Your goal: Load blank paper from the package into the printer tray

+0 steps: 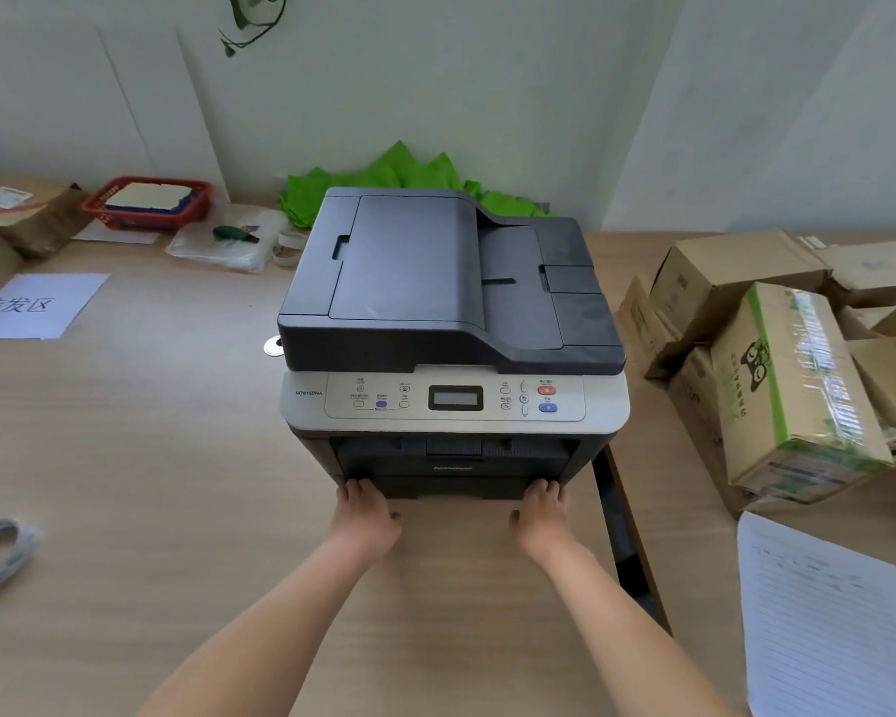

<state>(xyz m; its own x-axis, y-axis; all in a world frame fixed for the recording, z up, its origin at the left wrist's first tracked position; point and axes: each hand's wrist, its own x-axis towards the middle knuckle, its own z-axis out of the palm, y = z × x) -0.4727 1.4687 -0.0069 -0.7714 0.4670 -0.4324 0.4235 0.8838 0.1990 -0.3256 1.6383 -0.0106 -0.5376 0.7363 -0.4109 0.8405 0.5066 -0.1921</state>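
Your left hand (366, 512) and right hand (539, 509) both rest at the bottom front of the printer (453, 344), one at each lower corner, w/ the thumbs stretched along the table (151, 458) toward each other. The fingers (355, 488) of both hands curl under the front edge of the paper tray (451, 486), so you grip the tray at its 2 ends; how far the fingertips go under, I cannot tell. The tray sits closed, flush w/ the printer front, below the dark output slot and the grey control panel (453, 398). The printer lid on top is shut. Right of the printer stands a pile of cardboard boxes (777, 354), incl. one w/ green stripe and clear tape; which one is the paper package, I cannot tell. In front of the boxes, right of the printer, lies a lined sheet (823, 613). Left and behind the printer is a red basket (148, 201), and behind the printer some green paper (384, 183). Left of the printer lies a white sign (35, 305) w/ characters.
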